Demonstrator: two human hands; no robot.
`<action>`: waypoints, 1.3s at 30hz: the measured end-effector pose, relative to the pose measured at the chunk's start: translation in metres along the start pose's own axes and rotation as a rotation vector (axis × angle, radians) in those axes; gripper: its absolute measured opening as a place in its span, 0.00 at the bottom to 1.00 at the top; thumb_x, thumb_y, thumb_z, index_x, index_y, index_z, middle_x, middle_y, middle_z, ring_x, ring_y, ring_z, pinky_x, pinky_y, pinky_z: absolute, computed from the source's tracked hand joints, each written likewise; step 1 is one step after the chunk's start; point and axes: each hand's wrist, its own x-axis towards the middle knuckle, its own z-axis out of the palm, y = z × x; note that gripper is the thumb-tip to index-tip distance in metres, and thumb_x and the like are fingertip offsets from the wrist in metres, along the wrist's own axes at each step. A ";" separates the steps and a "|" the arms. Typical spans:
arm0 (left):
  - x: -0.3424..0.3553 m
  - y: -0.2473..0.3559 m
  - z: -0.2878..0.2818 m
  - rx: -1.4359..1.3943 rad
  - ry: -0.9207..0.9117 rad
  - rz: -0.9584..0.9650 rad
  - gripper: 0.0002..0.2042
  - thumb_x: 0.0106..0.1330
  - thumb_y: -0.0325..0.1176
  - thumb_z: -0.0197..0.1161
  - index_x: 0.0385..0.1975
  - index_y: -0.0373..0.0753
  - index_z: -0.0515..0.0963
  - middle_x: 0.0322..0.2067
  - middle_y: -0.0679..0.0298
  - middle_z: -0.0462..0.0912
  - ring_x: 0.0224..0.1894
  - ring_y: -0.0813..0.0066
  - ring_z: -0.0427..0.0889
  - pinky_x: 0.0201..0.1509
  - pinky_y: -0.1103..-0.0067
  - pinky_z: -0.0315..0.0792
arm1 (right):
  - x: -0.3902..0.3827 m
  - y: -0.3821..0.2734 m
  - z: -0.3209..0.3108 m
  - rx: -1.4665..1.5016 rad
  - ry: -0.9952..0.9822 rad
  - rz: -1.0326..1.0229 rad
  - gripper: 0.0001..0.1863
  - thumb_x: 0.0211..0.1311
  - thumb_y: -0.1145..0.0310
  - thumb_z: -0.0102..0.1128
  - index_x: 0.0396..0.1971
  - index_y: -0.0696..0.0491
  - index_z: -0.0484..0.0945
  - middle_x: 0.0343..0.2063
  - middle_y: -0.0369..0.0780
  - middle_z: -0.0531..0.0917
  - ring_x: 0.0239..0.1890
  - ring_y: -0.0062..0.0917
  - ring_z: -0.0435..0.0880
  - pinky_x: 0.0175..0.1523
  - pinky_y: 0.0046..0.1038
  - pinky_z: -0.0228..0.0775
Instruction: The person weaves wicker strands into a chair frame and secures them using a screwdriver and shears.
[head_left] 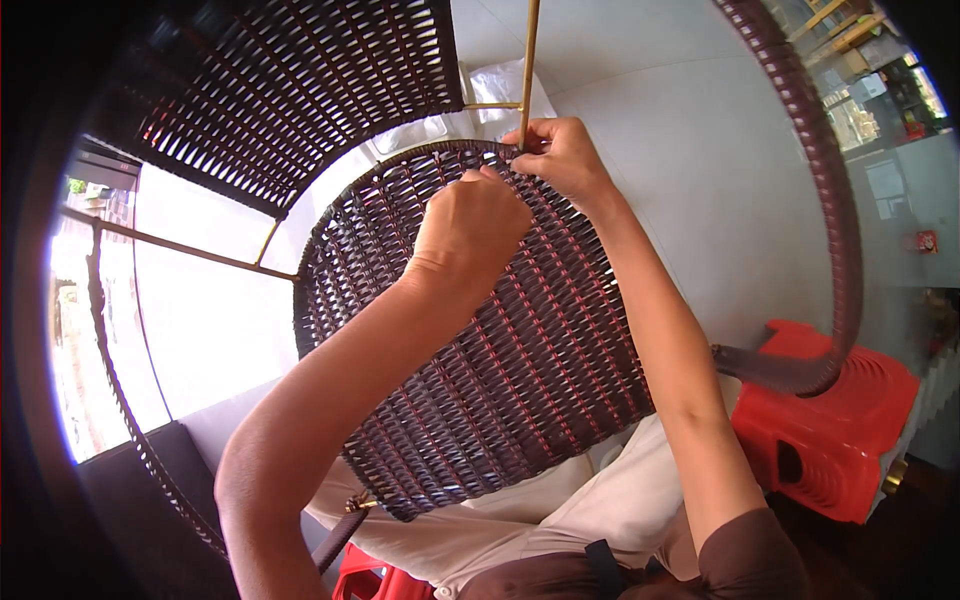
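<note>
A woven seat panel of dark brown and reddish strips lies tilted across my lap, part of a chair frame. My left hand is closed in a fist over the panel near its far edge; its fingertips are turned away, so anything in them is hidden. At the far right of the rim, my right hand pinches beside a thin brass-coloured rod, thumb in front and fingers partly behind it. Whatever sits between those fingers is too small to make out. A woven backrest rises beyond the seat.
The chair's wrapped brown arm curves down the right side. A red plastic stool stands at the lower right, and another red plastic piece shows below my lap. At left, a bare metal bar joins the frame. White plastic sheeting lies behind.
</note>
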 end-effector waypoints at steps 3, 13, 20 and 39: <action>-0.005 -0.008 0.018 -0.377 0.001 -0.132 0.04 0.59 0.24 0.55 0.30 0.33 0.76 0.24 0.57 0.82 0.29 0.66 0.85 0.26 0.76 0.78 | 0.002 -0.005 -0.003 -0.035 -0.062 0.074 0.14 0.42 0.80 0.63 0.35 0.61 0.81 0.28 0.37 0.83 0.31 0.18 0.80 0.40 0.20 0.73; -0.019 0.000 0.039 -0.480 0.142 -0.262 0.05 0.60 0.24 0.53 0.34 0.32 0.73 0.24 0.52 0.81 0.26 0.61 0.84 0.26 0.71 0.78 | -0.014 -0.004 0.008 -0.376 0.164 -0.136 0.15 0.42 0.73 0.64 0.36 0.57 0.81 0.26 0.41 0.84 0.30 0.25 0.84 0.39 0.24 0.74; -0.055 -0.005 0.027 -0.765 -0.024 -0.489 0.08 0.62 0.26 0.52 0.39 0.36 0.74 0.24 0.52 0.80 0.22 0.58 0.82 0.21 0.67 0.74 | -0.008 -0.004 0.013 -0.274 0.242 -0.080 0.14 0.44 0.67 0.64 0.33 0.57 0.79 0.22 0.40 0.83 0.22 0.25 0.81 0.31 0.27 0.72; -0.065 0.029 0.080 -1.108 0.416 -0.860 0.16 0.65 0.25 0.55 0.54 0.39 0.74 0.25 0.55 0.79 0.20 0.70 0.76 0.26 0.75 0.71 | -0.004 -0.016 0.019 -0.298 0.168 0.049 0.10 0.44 0.69 0.69 0.25 0.58 0.80 0.22 0.37 0.82 0.25 0.19 0.78 0.34 0.22 0.71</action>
